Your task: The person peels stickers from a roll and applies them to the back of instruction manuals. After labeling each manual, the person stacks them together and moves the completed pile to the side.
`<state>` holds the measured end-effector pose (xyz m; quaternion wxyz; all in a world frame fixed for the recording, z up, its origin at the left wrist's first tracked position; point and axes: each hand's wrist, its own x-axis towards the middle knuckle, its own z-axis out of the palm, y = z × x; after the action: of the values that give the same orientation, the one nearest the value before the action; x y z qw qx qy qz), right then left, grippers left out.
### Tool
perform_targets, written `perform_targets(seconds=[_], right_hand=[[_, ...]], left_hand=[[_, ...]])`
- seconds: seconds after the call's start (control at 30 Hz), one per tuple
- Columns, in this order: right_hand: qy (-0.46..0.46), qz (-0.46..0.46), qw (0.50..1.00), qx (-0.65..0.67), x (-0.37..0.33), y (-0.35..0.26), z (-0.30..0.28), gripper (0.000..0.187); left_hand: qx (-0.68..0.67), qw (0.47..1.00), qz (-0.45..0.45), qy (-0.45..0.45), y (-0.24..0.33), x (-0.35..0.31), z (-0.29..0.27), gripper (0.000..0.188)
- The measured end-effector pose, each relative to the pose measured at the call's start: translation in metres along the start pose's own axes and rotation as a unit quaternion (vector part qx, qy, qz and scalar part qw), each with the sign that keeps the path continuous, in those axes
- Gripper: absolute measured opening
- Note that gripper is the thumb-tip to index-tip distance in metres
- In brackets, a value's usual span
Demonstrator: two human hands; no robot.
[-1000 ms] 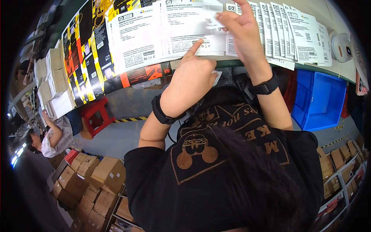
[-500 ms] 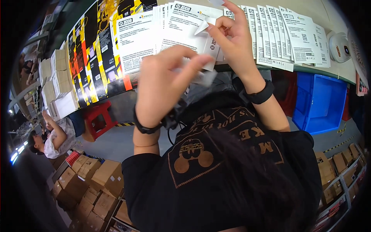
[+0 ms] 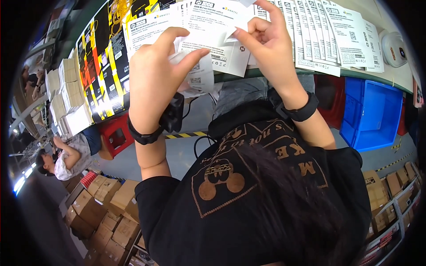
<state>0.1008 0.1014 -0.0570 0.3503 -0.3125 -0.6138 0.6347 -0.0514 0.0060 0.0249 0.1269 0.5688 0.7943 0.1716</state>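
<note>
Leaflets (image 3: 206,22), white with black print, lie in overlapping rows along the table (image 3: 372,11) at the top of the frame. Upper left of centre, the left hand (image 3: 155,73) has thumb and forefinger parted in a wide curve; its other fingers are hidden, so I cannot tell whether they grip the thin, blurred sheet (image 3: 202,79) just below the thumb. At upper centre right, the right hand (image 3: 270,48) has its forefinger stretched upward, the others curled, and its thumb tip at a small white flap (image 3: 231,33) over the leaflets; whether it pinches this, I cannot tell. Yellow, black and red printed packaging (image 3: 104,66) covers the table at upper left, and a blue bin (image 3: 377,117) stands at right, below the table edge.
</note>
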Motion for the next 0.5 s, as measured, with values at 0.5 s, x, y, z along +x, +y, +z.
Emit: perform_targets(seconds=[0.5], right_hand=[[0.033, 0.008, 0.999, 0.036, -0.003, -0.010, -0.017, 0.060]], left_hand=[[0.190, 0.980, 0.045, 0.024, 0.040, -0.035, 0.066, 0.076]])
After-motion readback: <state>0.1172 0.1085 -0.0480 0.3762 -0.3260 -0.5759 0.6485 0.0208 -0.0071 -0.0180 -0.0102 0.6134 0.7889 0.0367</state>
